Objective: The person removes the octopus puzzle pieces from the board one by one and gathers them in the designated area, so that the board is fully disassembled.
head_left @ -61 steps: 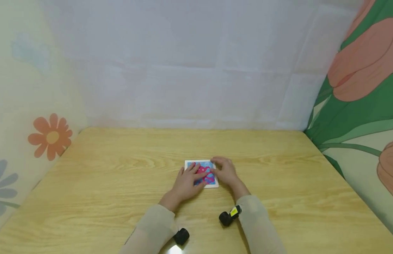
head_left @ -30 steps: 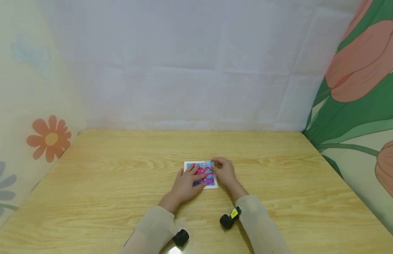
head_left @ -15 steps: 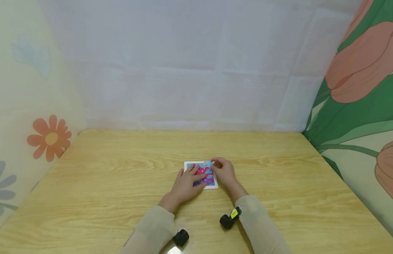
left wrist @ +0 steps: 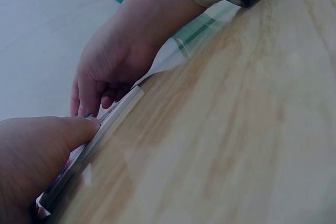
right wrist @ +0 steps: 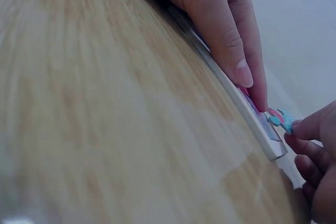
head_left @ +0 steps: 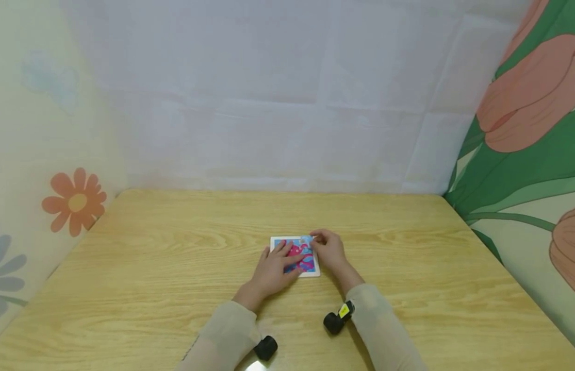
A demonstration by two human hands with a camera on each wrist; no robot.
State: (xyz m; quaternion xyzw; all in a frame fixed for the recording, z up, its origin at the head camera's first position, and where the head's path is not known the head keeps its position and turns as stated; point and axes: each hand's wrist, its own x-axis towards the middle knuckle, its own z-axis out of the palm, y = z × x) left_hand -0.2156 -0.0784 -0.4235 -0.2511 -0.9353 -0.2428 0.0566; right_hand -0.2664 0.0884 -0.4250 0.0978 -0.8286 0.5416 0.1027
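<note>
A small jigsaw puzzle (head_left: 294, 250) with a white border lies on the table, its picture pink on blue, perhaps a sea creature. My left hand (head_left: 270, 268) rests on it with fingers spread, covering its left and lower parts. At the far right corner my right hand (head_left: 330, 251) pinches a light blue and pink puzzle piece (right wrist: 282, 120) between thumb and fingertip. In the right wrist view that piece stands tilted up over the end of the white frame (right wrist: 275, 150). The left thumb (left wrist: 81, 129) presses near the frame's edge in the left wrist view.
The wood-grain table (head_left: 176, 288) spreads around the puzzle. A white cloth (head_left: 268, 129) hangs behind its far edge, with flower-painted walls (head_left: 524, 170) at both sides. Black wrist cameras (head_left: 334, 323) sit at the cuffs.
At the puzzle's far right corner, the piece under my right fingers has tipped up, and a pale patch shows there. My left hand stays in place on the puzzle.
</note>
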